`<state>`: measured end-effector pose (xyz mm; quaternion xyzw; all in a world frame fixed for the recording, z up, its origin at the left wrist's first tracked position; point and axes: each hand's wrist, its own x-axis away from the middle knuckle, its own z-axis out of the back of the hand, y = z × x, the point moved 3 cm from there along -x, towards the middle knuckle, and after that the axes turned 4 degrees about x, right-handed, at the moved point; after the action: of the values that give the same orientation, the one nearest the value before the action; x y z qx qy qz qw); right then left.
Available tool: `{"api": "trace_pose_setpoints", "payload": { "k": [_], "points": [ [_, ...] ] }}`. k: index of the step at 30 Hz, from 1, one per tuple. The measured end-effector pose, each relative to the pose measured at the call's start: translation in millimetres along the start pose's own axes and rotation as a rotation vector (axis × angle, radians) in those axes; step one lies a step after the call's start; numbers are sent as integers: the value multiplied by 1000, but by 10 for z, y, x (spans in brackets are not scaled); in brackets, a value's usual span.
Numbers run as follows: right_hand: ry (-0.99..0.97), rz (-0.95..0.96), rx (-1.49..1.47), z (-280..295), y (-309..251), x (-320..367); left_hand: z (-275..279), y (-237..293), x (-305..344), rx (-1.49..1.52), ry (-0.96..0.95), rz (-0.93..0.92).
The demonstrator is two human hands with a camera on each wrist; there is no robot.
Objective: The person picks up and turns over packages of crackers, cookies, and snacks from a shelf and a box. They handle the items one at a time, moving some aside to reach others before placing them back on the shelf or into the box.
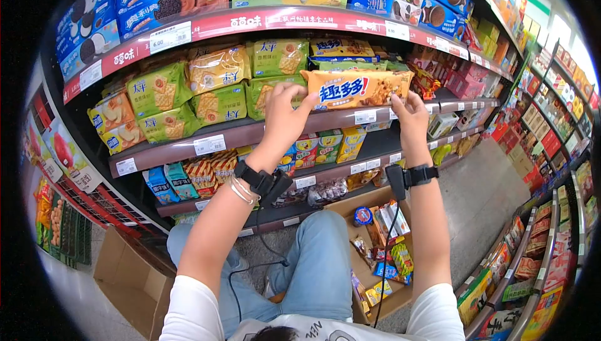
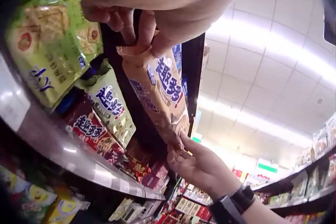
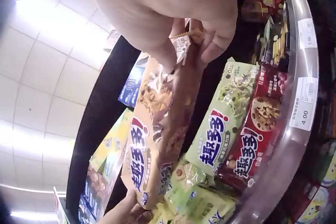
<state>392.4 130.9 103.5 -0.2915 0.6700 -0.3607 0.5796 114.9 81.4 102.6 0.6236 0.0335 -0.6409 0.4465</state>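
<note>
An orange packet of cookies (image 1: 360,92) is stretched level between both hands, in front of the middle shelf. My left hand (image 1: 288,106) pinches its left end, thumb toward the front. The crimped right end is pinched between the thumb and fingers of my right hand (image 1: 410,116). In the right wrist view, a light green cookie packet (image 3: 223,113) and a red cookie packet (image 3: 258,127) lie on the shelf just beside the held one. Green cracker packs (image 1: 277,59) stand stacked behind and left of my left hand.
Above runs a shelf with a red front strip (image 1: 275,22), bearing blue and yellow cookie boxes. The middle shelf's brown edge (image 1: 163,154) passes below the hands. Between shelf and legs, a cardboard box (image 1: 369,201) holds mixed snacks. Another open cardboard box (image 1: 134,278) stands at left.
</note>
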Motion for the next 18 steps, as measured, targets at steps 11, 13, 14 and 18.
{"api": "trace_pose_setpoints", "payload": {
  "k": [11,13,14,18],
  "points": [
    [23,107,257,-98,54,-984,-375,-75,-808,96,-143,152],
    [55,170,375,-103,96,-1156,-400,-34,-917,59,-272,239],
    [67,191,444,-109,111,-1223,-427,-51,-951,81,-267,248],
    [62,203,554,-174,179,-1411,-553,-167,-1045,83,-281,288]
  ]
}}
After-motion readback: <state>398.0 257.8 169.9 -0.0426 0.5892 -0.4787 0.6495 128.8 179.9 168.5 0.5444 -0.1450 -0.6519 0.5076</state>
